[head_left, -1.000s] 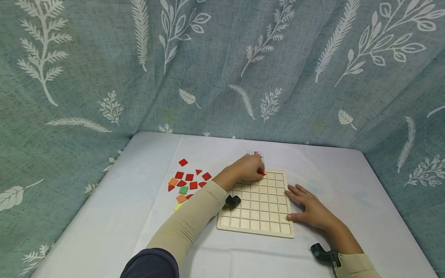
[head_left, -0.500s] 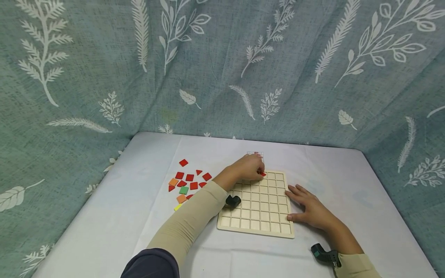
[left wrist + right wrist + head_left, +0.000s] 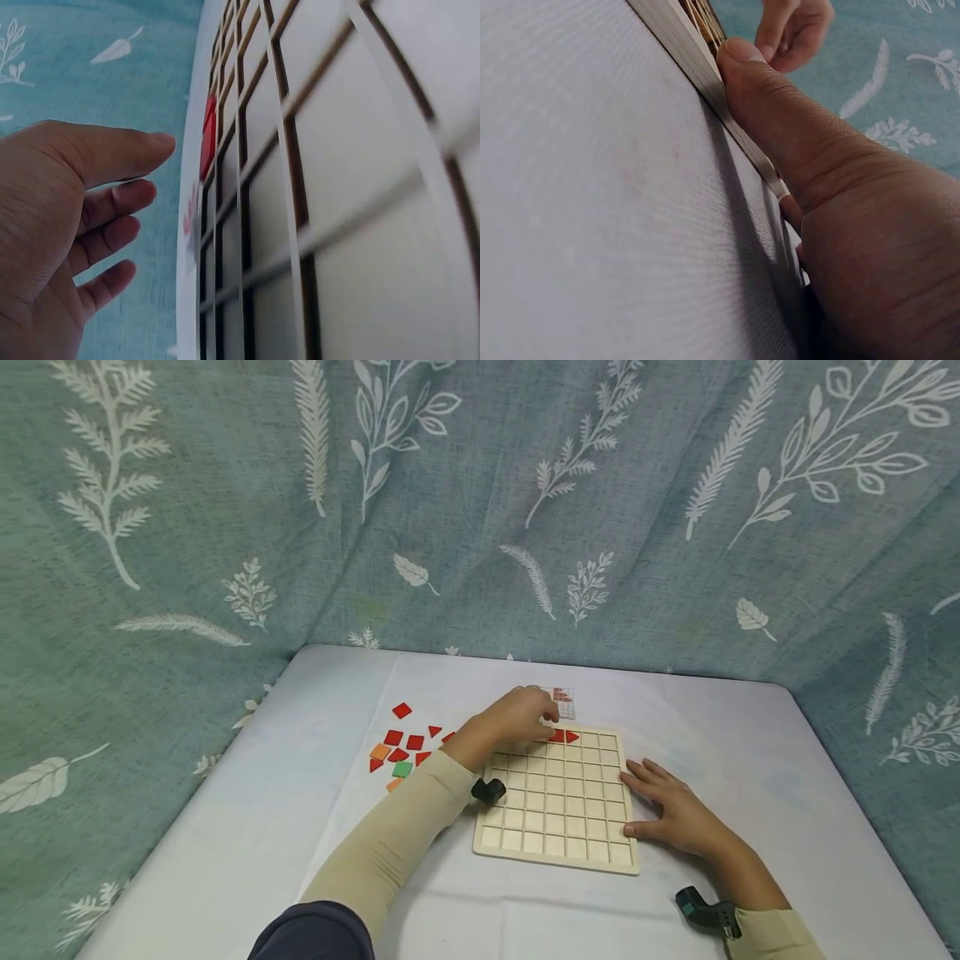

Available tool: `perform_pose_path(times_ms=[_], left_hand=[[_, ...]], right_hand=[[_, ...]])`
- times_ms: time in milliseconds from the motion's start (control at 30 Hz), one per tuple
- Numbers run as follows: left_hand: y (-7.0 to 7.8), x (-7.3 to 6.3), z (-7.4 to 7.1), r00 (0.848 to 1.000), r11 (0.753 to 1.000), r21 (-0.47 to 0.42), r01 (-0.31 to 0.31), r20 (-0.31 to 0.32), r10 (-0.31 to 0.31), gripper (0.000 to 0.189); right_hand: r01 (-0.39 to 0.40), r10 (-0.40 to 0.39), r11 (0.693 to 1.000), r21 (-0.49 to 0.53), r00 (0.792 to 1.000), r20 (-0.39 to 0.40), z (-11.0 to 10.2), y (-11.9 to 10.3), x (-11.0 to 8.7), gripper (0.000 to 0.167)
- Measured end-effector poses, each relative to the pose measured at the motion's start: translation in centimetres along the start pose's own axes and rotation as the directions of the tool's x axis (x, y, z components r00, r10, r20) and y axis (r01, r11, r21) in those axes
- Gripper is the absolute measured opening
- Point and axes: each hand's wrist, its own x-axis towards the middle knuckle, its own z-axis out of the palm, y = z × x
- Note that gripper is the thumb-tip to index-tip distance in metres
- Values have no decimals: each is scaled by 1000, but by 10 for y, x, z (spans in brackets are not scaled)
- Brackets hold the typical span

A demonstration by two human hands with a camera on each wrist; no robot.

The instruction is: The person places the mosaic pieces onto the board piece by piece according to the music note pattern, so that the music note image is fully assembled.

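Observation:
A pale wooden grid board (image 3: pixel 557 797) lies on the white cloth. In its far row sit a red square tile (image 3: pixel 557 736) and, just right of it, a red triangular tile (image 3: pixel 573 737). My left hand (image 3: pixel 516 717) hovers over the far left part of the board, beside these tiles. The left wrist view shows its thumb and fingers loosely bent and apart, nothing between them, with the red tiles (image 3: pixel 208 139) beyond. Against the board's right edge rests my right hand (image 3: pixel 670 810), fingers spread; its thumb (image 3: pixel 780 124) touches the rim in the right wrist view.
Left of the board lie several loose tiles: red ones such as a square (image 3: pixel 402 710), an orange tile (image 3: pixel 380 752) and a green square (image 3: pixel 402 769). A small printed grid card (image 3: pixel 565 702) lies behind the board. A patterned curtain (image 3: pixel 450 510) hangs beyond the table.
My left hand has let go of a red tile in the far row and drawn slightly left, leaving the red tiles in view. My right hand has stayed at the board's edge.

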Motion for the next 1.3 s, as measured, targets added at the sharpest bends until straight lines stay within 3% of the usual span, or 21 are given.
perform_pose_path(times_ms=[367,600,833,1000,1300], left_hand=[[-18,-13,0,999,999,19,46,-3,-46,22],[-2,5,8,1000,1000,-15,-14,-2,14,22],[16,26,17,1000,1000,-10,8,24,-8,20],[20,29,21,999,1000,10,27,32,-27,9],[19,29,20,998,999,32,17,55,-18,10]], right_hand=[[-1,0,1000,-15,999,-33,-5,9,-6,93],[21,-21,1000,9,999,-33,-4,11,-6,91],[40,-39,999,7,999,-20,1,6,-1,91],[47,-47,999,7,999,-10,2,3,2,93],[28,-28,1000,2,1000,-14,2,4,2,93]])
